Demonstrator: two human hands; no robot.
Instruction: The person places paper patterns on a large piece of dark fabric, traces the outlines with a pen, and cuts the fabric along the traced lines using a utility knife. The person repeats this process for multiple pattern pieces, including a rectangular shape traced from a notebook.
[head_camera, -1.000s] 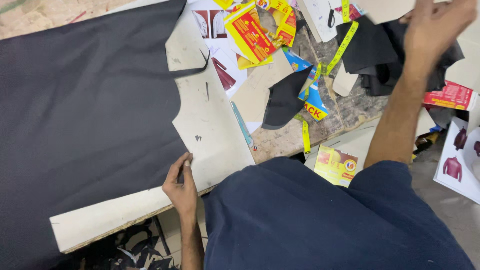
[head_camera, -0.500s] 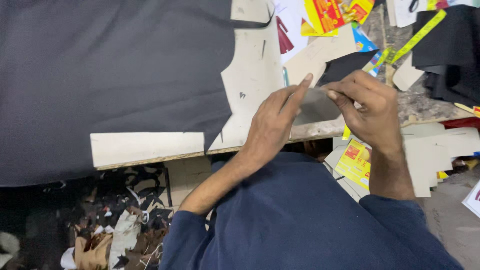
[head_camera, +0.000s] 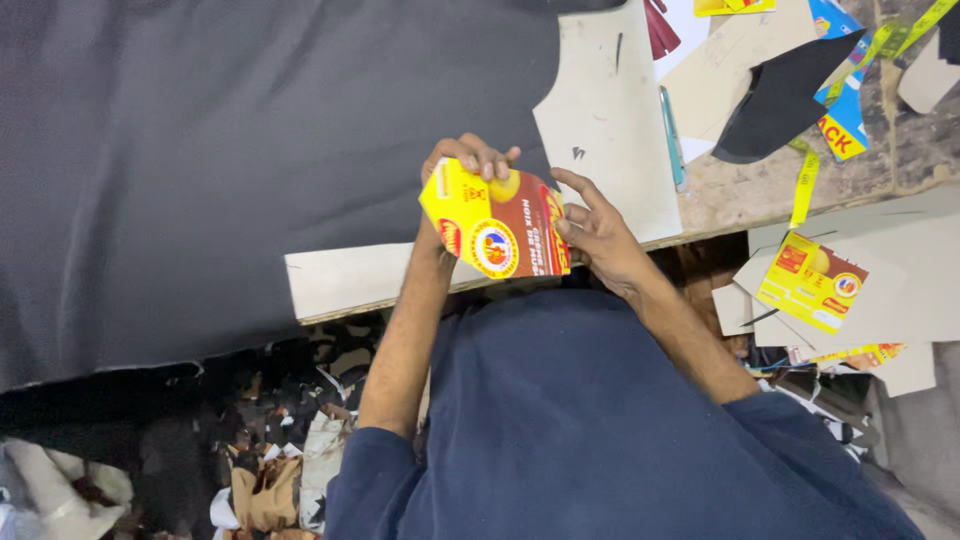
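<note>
Our left hand's fingers (head_camera: 478, 158) curl over the far edge of a flat yellow-and-red printed card piece (head_camera: 497, 222), and our right hand (head_camera: 592, 232) pinches its right edge, index finger spread above. We hold it just above the near table edge (head_camera: 720, 212), over the pale cardboard pattern (head_camera: 610, 130) beside the dark fabric (head_camera: 240, 150). We judge the light pinch could let the card slip down among the floor scraps (head_camera: 270, 470).
</note>
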